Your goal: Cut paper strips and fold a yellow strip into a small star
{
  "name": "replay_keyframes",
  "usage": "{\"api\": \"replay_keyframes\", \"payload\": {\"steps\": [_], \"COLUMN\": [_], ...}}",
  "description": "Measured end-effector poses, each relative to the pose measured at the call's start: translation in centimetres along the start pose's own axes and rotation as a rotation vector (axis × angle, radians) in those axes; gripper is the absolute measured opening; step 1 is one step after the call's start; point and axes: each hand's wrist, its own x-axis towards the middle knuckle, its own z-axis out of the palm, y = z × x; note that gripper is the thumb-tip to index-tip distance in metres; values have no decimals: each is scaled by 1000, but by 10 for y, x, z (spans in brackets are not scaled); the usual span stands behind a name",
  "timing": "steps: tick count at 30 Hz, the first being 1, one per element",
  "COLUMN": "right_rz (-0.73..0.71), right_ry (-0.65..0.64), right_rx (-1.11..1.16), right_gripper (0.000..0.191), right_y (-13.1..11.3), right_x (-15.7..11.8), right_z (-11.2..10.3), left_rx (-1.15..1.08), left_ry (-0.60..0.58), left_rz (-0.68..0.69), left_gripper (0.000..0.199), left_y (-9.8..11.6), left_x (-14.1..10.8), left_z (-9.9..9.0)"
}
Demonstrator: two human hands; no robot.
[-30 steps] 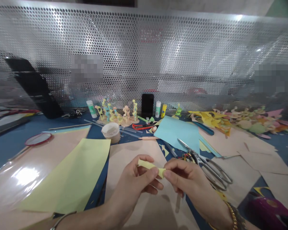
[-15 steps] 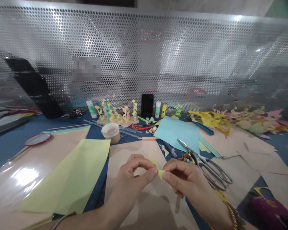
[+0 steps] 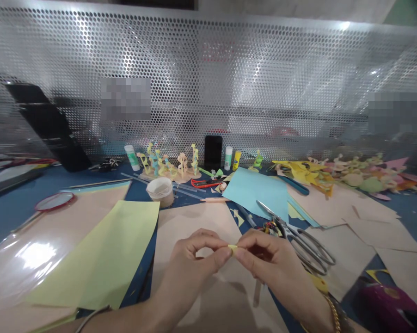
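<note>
A small piece of yellow paper (image 3: 232, 248) is pinched between both hands, mostly covered by the fingertips. My left hand (image 3: 198, 254) closes thumb and forefinger on its left end. From the other side my right hand (image 3: 269, 256) grips it the same way, and a thin stick-like thing (image 3: 257, 292) shows below that palm, its kind unclear. Under both hands lies a pale pink paper sheet (image 3: 194, 222). Scissors (image 3: 295, 236) rest with blades half over blue paper (image 3: 257, 192), just right of my right hand.
A yellow sheet (image 3: 104, 254) lies at left, near a red-rimmed lid (image 3: 55, 201). Behind stand a white tub (image 3: 160, 192), glue sticks (image 3: 228, 158), a phone (image 3: 213, 152) and small paper figures (image 3: 167, 164). A red cutter (image 3: 205, 182) and a pencil (image 3: 214, 200) lie mid-table.
The fingertips of both hands have come closer together. Less of the yellow paper now shows between them, and its upper strip is no longer visible.
</note>
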Motion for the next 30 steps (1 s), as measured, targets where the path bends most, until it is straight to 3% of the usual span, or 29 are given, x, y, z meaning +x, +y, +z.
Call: {"api": "replay_keyframes", "payload": {"steps": [5,9,14,30], "right_rz": [73,77,68,96], "right_ry": [18,-36,-21,-28], "right_rx": [81,39,-48,-70], "right_gripper": [43,36,21,25], "right_y": [3,2,0,-2], "right_x": [1,1,0,2], "right_z": [-1,0,1,2], "left_rx": [-114,-152,-156,-82], "left_ry": [49,104,103,59], "left_rz": [-143,-194,-202,-137], "left_gripper": [15,16,18,11], "left_y": [3,4,4,0], "left_x": [-3,-4,-3,0], "left_z": [5,6,5,3]}}
